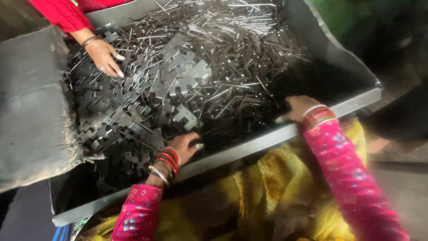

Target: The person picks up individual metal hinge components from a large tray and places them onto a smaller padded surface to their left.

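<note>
**Where the plates lie against the left grip**

While both hands reach over the tray's [267, 142] near rim, the left hand [185, 146] sits lower centre, fingers curled at the edge of the cross-shaped plates [178, 80]; whether it has pinched one I cannot tell. Those plates spread up and left of it, touching. Right hand [298, 108], centre right, rests loosely curled by the pins [232, 35], holding nothing visible. A co-worker's hand [104, 56] works upper left.

Across from you, a co-worker's hand [104, 56] with a bangle and red sleeve [60, 14] reaches in at the far left corner. Grey sacking [31, 102] drapes over the left edge. Yellow cloth [267, 187] covers your lap.
</note>
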